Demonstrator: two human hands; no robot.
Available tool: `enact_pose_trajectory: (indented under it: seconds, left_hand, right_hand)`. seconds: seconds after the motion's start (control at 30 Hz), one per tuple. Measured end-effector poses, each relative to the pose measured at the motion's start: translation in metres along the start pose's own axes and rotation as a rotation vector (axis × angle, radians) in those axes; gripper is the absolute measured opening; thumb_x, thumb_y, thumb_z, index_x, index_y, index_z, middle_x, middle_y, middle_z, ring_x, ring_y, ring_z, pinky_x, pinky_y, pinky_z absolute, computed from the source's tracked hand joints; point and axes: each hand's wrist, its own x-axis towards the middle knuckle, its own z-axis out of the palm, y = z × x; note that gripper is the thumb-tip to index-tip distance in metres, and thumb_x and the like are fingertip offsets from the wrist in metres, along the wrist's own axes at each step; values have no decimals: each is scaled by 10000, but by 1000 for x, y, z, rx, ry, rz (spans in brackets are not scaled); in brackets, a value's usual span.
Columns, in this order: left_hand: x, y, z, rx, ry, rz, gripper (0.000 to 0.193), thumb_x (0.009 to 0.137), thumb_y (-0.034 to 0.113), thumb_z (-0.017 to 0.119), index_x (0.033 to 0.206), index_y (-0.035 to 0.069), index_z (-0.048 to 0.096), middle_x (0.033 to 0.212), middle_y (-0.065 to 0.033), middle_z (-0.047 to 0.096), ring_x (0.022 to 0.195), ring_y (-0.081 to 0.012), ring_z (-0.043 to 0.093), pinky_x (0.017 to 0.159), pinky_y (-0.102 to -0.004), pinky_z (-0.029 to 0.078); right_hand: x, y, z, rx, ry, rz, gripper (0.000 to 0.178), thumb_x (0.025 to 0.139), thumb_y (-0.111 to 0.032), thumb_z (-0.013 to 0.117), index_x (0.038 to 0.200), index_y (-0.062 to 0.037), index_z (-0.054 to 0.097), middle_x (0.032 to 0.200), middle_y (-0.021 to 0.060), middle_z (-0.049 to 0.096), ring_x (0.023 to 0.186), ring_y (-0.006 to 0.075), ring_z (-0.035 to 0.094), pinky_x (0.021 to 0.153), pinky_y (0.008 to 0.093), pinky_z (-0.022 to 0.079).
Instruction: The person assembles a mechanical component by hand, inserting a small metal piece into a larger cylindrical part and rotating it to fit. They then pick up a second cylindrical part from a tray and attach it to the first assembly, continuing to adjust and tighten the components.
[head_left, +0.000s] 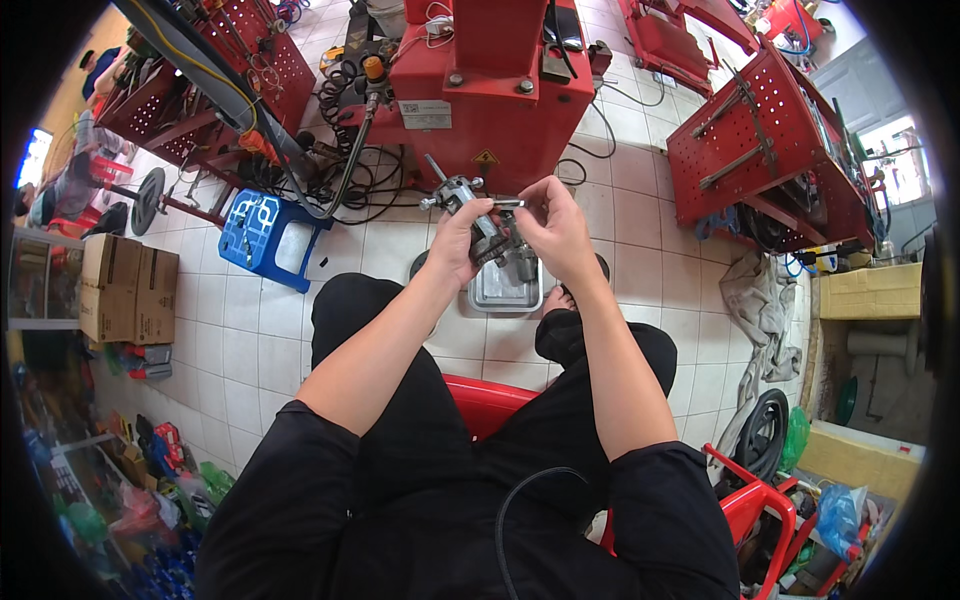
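My left hand (460,240) is closed round a grey metal machine part (462,195), held up between my knees. A thin rod juts from its upper left end, and small round-headed fittings stick out at its sides. My right hand (557,228) is closed at the part's right side, its thumb and fingertips pinched on a short, shiny rod-like piece (508,203). Whether that piece is joined to the part, I cannot tell. Right below my hands a shallow silver metal tray (505,300) rests on the floor, with a dark grey cylindrical piece (524,265) over it.
A red machine base (490,130) stands just ahead, with black hoses and cables at its left. A blue plastic stool (265,235) is left of me, beyond cardboard boxes (125,290). Red perforated tool carts (740,150) flank both sides. A cloth (760,310) lies at right.
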Motion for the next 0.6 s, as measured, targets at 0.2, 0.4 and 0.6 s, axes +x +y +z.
enact_pose_trajectory:
  seconds: [0.2,0.4,0.6]
  left_hand:
    - [4,-3,-6,55,-26,-11,249,774,212,668,957,78,566,835,-39,601,734,-174,612,696,-323,548]
    - [3,-2,-7,49,-29,-28,257,772,222,670,963,83,570,828,-37,593,738,-178,607,692,-331,547]
    - [4,-1,-9,53,-38,-35,278,763,231,679,972,85,567,824,-36,586,737,-180,603,685,-339,548]
  right_hand:
    - [-1,-6,-3,-16,-22,-6,152,832,-60,596,940,14,518,791,67,605,747,101,562,687,266,459]
    - [-1,-6,-4,-17,-45,-21,151,843,-52,595,962,10,525,830,71,611,783,109,569,731,268,457]
    - [-2,-10,-3,-11,-57,-31,146,846,-47,591,964,13,528,844,84,617,799,130,586,732,279,461]
